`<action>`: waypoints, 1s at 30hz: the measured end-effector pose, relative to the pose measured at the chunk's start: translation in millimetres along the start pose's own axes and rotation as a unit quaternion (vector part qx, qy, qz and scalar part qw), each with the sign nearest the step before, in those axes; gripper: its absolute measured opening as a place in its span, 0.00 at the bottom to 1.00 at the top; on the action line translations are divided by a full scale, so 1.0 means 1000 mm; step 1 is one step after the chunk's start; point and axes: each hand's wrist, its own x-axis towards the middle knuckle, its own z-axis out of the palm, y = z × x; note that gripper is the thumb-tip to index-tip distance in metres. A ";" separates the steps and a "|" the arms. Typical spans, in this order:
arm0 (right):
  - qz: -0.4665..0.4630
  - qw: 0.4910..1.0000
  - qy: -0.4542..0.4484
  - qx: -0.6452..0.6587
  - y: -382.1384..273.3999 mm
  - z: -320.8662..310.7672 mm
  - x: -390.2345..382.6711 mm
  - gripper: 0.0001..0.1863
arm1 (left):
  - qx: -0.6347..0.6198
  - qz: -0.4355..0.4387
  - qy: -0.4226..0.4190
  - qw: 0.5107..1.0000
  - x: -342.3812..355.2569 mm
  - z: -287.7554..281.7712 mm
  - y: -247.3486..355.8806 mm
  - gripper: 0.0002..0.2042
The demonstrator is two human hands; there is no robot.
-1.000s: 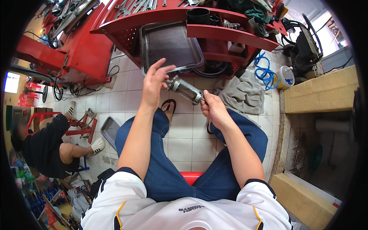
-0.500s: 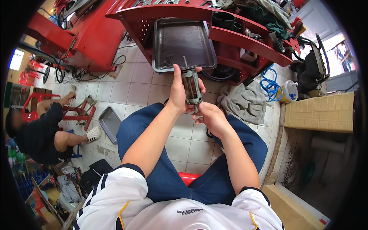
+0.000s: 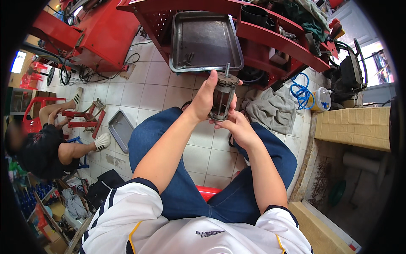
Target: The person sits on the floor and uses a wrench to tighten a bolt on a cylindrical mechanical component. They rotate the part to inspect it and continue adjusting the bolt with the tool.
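Observation:
Between my knees, in front of the red cart, I hold a dark metal motor part [image 3: 223, 98]. It is a cylinder with long slots down its side, a notched plate on top and a thin shaft sticking up. My left hand [image 3: 204, 100] is wrapped round it from the left, thumb up and fingertips showing on the far side. My right hand [image 3: 239, 129] grips its lower end, thumb and fingers closed at the base. A metal tray [image 3: 207, 69] lies just beyond, with a few small bolts [image 3: 188, 58] in it.
A red tool cart [image 3: 275, 40] stands beyond the tray. A grey cloth [image 3: 270, 111] lies on the floor at right, near a blue hose [image 3: 300, 93] and a cardboard box [image 3: 353, 129]. At left are a second grey tray [image 3: 120, 130] and a seated person [image 3: 40, 148].
The motor part has moved slightly right and tilted, so its top plate now shows. Both hands have moved with it, keeping hold. The person at left has shifted posture.

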 end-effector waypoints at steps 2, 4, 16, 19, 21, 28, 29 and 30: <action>-0.003 0.997 -0.038 0.064 0.002 -0.014 0.001 0.09 | -0.007 0.002 -0.007 1.000 -0.001 0.002 0.008 0.45; -0.032 0.998 -0.050 -0.014 0.002 -0.016 0.001 0.09 | -0.016 0.008 -0.011 1.000 -0.002 0.000 0.009 0.45; -0.017 1.000 0.010 0.002 0.003 0.013 0.003 0.14 | -0.045 -0.006 -0.033 0.998 -0.006 -0.001 0.003 0.43; -0.020 0.999 -0.027 0.026 -0.003 0.008 0.000 0.14 | -0.027 0.001 -0.015 1.000 -0.006 -0.005 0.007 0.43; -0.025 0.998 -0.051 0.008 -0.005 0.001 0.000 0.15 | -0.018 0.005 -0.001 1.000 -0.007 -0.006 0.012 0.44; -0.044 0.998 -0.034 -0.041 0.009 0.005 0.003 0.20 | -0.012 0.001 0.012 1.000 -0.008 -0.003 0.017 0.46; -0.055 0.998 -0.016 -0.013 0.012 0.011 0.004 0.20 | -0.013 -0.003 0.013 1.000 -0.008 -0.003 0.016 0.46; -0.048 0.999 -0.004 -0.002 0.013 0.016 0.006 0.19 | -0.015 -0.008 0.013 1.000 -0.008 -0.002 0.014 0.46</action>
